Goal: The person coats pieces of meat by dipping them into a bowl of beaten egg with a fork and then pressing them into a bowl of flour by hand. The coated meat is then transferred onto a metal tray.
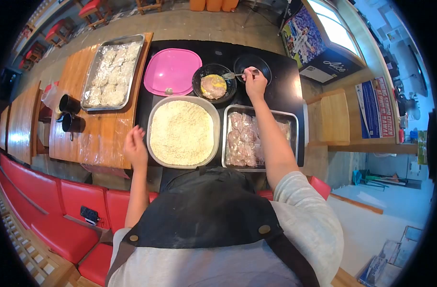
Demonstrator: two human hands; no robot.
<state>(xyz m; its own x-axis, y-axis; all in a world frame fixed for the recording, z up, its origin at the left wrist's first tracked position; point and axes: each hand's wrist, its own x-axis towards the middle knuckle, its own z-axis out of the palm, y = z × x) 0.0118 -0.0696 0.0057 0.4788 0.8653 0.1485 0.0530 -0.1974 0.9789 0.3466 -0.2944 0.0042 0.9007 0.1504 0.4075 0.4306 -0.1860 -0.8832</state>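
My right hand [254, 83] is closed around the handle of a fork [230, 75]. The fork's tines reach over the rim of a black bowl [197, 91], where a piece of raw meat [212, 87] lies in yellow beaten egg. My left hand [136, 149] hangs just left of a tub [216, 125] of pale breadcrumbs [182, 132], fingers loosely bent and holding nothing. Below my right forearm sits a metal tray [225, 143] filled with raw meat pieces [242, 138], partly hidden by the arm.
Behind the tub lies a pink lid [173, 69]. A black plate or shallow bowl [264, 67] stands at the back right. On the wooden table, a metal tray [89, 98] holds breaded pieces [114, 71], with dark mugs [72, 123] nearby. Red bench seats [65, 234] line the lower left.
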